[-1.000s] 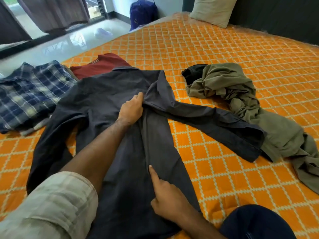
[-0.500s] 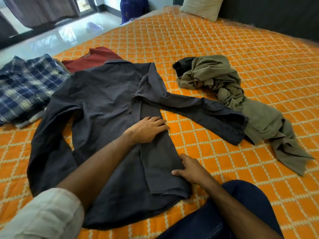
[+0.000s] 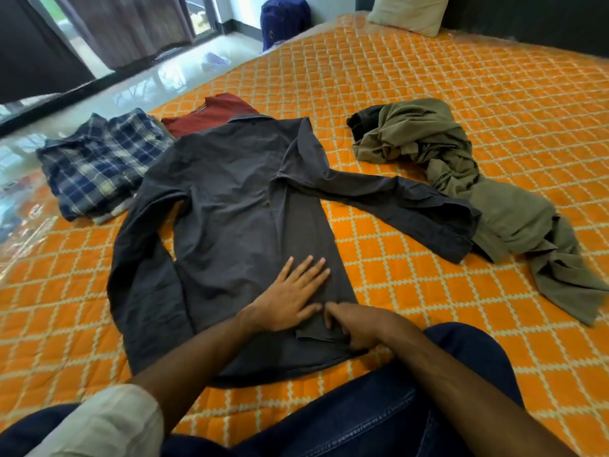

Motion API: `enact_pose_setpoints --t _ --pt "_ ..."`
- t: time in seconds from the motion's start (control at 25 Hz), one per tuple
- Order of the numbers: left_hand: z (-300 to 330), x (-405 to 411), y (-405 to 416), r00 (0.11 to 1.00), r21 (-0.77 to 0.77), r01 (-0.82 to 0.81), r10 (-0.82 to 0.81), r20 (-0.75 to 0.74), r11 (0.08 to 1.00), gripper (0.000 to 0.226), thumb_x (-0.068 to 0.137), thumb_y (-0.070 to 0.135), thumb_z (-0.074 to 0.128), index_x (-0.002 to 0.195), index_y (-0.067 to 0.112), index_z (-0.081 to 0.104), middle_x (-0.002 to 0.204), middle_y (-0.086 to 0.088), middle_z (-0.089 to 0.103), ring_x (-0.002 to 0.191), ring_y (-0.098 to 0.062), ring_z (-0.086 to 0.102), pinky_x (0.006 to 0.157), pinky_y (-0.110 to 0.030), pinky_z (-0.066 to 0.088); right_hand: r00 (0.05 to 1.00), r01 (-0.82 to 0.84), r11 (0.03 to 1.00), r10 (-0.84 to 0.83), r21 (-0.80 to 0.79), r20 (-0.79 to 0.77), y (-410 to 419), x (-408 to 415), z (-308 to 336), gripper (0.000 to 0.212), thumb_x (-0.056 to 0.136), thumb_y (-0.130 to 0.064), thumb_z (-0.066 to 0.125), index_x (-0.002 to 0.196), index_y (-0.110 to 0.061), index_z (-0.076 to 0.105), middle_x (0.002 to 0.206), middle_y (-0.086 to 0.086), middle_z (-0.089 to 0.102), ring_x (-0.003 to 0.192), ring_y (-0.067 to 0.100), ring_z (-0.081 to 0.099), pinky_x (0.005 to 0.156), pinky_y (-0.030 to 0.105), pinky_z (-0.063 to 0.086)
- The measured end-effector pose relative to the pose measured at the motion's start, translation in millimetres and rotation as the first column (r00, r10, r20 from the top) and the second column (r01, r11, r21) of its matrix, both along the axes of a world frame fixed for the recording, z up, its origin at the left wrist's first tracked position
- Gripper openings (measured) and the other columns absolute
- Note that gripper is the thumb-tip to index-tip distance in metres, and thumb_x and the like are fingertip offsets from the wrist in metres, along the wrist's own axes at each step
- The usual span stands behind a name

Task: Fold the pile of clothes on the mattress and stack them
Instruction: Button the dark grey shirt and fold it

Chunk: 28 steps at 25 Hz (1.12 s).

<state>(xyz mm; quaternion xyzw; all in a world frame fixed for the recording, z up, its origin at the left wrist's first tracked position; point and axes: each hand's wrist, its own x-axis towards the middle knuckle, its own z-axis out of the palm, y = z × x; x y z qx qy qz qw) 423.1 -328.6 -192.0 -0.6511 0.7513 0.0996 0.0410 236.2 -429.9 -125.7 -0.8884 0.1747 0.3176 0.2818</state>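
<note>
At far left on the mattress lies a folded plaid shirt. Centre, the grey shirt lies flat — its right panel now folded in. Left hand, fingers straight, has slid down to press it; right hand pinches the hem. Right: its outstretched sleeve, then the unfolded olive pile.

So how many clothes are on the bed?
5 that show: dark shirt spread in the middle, plaid shirt on the left, red top behind it, green garment crumpled right, black piece under it. More may hide beneath.
</note>
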Motion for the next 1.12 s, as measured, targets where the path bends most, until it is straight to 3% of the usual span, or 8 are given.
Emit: enact_pose_setpoints --t 0.16,0.32,0.44,0.56,0.68,0.84,1.0,1.12 --pt "20.0 64.5 45.0 0.969 -0.059 0.228 -0.221 0.107 0.972 0.063 0.102 0.056 0.03 0.159 0.033 0.019 0.168 0.006 0.011 0.155 -0.019 0.006 0.123 -0.056 -0.001 0.992 -0.112 0.993 0.114 0.048 -0.06 -0.6 45.1 24.8 0.031 0.085 0.0 0.055 0.106 -0.016 0.071 0.096 -0.001 0.066 0.091 0.023 0.062 0.073 0.026 0.043" --pt "29.3 142.7 80.5 0.876 -0.209 -0.481 0.476 -0.077 0.852 0.073 0.09 0.05 0.057 0.153 0.023 0.03 0.164 -0.012 0.024 0.147 -0.038 0.028 0.113 -0.062 0.032 0.922 0.2 0.98 -0.186 -0.009 0.339 18.4 90.5 14.5 0.02 0.083 -0.006 0.057 0.099 -0.014 0.066 0.1 0.006 0.061 0.102 0.031 0.061 0.085 0.033 0.045" --pt "31.2 176.7 122.9 0.686 0.059 -0.718 0.719 -0.109 0.694 0.096 0.086 0.05 0.072 0.157 0.016 0.019 0.163 -0.016 0.016 0.144 -0.044 0.029 0.112 -0.06 0.035 0.997 0.002 0.997 0.004 -0.074 0.083 40.3 98.3 2.8 0.013 0.085 -0.012 0.056 0.091 -0.02 0.064 0.106 0.007 0.061 0.101 0.03 0.061 0.089 0.038 0.05" --pt "47.2 199.2 161.5 0.827 0.156 -0.562 0.548 0.129 0.812 0.098 0.084 0.053 0.071 0.157 0.021 0.016 0.159 -0.01 0.02 0.131 -0.045 0.044 0.094 -0.054 0.049 0.98 -0.116 0.99 0.126 0.076 -0.152 57.4 103.9 10.8 0.019 0.087 -0.007 0.053 0.09 -0.019 0.068 0.103 0.005 0.071 0.093 0.027 0.067 0.084 0.036 0.056" --pt "80.5 210.6 177.6 0.855 0.298 -0.38 0.209 0.475 0.876 0.061 0.092 0.05 0.058 0.144 0.029 0.035 0.145 -0.005 0.034 0.122 -0.032 0.047 0.089 -0.046 0.047 0.975 -0.1 0.988 0.073 0.119 0.211 93.1 130.5 13.2 0.019 0.09 -0.01 0.063 0.108 -0.013 0.067 0.106 0.008 0.068 0.097 0.024 0.066 0.081 0.029 0.052" --pt "96.4 221.4 200.4 0.723 0.323 -0.491 0.172 0.669 0.809 0.023 0.096 0.03 0.054 0.117 0.026 0.062 0.128 -0.002 0.053 0.118 -0.026 0.048 0.102 -0.044 0.036 0.88 -0.217 0.976 0.208 -0.028 0.427 161.2 158.9 -14.7 0.082 0.084 -0.064 0.068 0.147 -0.019 0.041 0.131 0.005 0.049 0.116 0.024 0.051 0.097 0.04 0.046" --pt "82.8 231.8 174.2 0.726 -0.17 -0.523 0.541 0.425 0.835 0.027 0.087 0.017 0.056 0.108 0.002 0.064 0.123 -0.02 0.051 0.114 -0.04 0.046 0.093 -0.052 0.036 0.857 -0.195 0.888 0.361 -0.416 0.369 207.1 159.2 -34.5 0.097 0.089 -0.066 0.057 0.16 -0.011 0.019 0.133 0.006 0.051 0.115 0.027 0.054 0.093 0.041 0.044" --pt "60.2 238.5 121.9 0.766 -0.127 -0.64 0.62 -0.168 0.758 0.045 0.092 0.025 0.057 0.132 0.006 0.056 0.123 -0.019 0.057 0.113 -0.038 0.055 0.091 -0.043 0.043 0.88 -0.011 0.931 0.183 -0.366 0.438 223.7 176.3 -37.9 0.078 0.099 -0.039 0.05 0.161 -0.008 0.014 0.126 0.009 0.06 0.107 0.029 0.06 0.087 0.042 0.046"
